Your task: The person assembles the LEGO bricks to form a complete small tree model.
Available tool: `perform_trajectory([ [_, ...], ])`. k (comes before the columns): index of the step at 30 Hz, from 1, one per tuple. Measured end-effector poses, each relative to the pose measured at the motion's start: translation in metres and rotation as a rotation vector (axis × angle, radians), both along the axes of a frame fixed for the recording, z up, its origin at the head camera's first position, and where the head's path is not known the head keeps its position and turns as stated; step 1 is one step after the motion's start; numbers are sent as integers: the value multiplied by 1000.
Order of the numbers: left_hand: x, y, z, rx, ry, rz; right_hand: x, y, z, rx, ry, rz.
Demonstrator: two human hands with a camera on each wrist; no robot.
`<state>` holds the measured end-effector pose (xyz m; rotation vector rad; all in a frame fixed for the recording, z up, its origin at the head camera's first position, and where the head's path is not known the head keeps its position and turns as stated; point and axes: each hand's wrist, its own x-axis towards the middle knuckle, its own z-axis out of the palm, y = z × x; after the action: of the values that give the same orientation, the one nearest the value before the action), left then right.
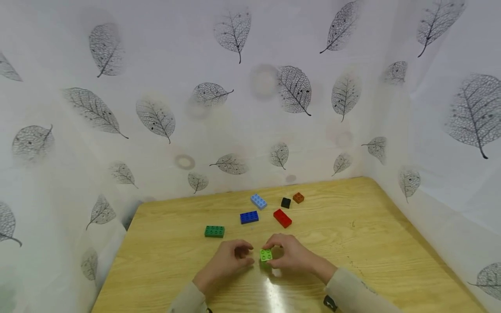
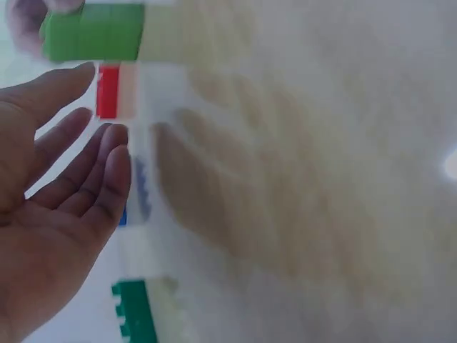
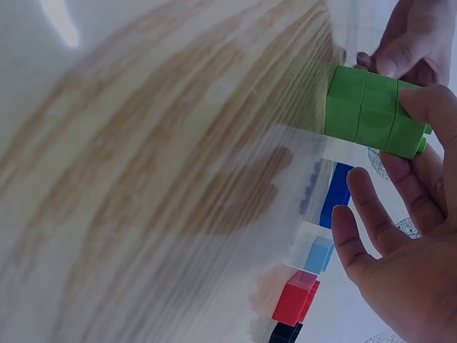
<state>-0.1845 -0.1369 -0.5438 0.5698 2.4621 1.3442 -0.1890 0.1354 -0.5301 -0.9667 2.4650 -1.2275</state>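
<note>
A small stack of light green toy bricks point(image 1: 265, 255) stands on the table between the two hands. Three layers show in the right wrist view, studs on the upper end point(image 3: 361, 107). My right hand point(image 1: 291, 255) pinches the top of the stack between thumb and fingers; its other fingers spread loosely. My left hand point(image 1: 230, 262) is just left of the stack, fingers gently bent and holding nothing, with a small gap to the bricks. In the left wrist view the green stack point(image 2: 93, 33) is above the left thumb.
Beyond the hands lie a dark green brick point(image 1: 214, 231), a blue brick point(image 1: 249, 217), a light blue brick point(image 1: 258, 201), a red brick point(image 1: 282, 218), a black brick point(image 1: 286, 202) and a brown-orange brick point(image 1: 298, 198). A leaf-patterned curtain point(image 1: 242, 130) encloses the wooden table point(image 1: 164, 256).
</note>
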Motion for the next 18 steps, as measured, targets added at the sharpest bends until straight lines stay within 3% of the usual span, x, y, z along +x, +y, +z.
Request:
perform_trajectory([
  [6, -16, -24, 13, -10, 212, 174, 0, 0, -1, 4, -10, -3],
  [9, -25, -37, 19, -15, 268, 258, 0, 1, 1, 10, -16, -6],
  [13, -34, -55, 23, -37, 291, 322, 0, 0, 3, 18, -26, -12],
  [18, -42, -70, 18, -108, 266, 325, -1, -1, 3, 30, -31, -11],
])
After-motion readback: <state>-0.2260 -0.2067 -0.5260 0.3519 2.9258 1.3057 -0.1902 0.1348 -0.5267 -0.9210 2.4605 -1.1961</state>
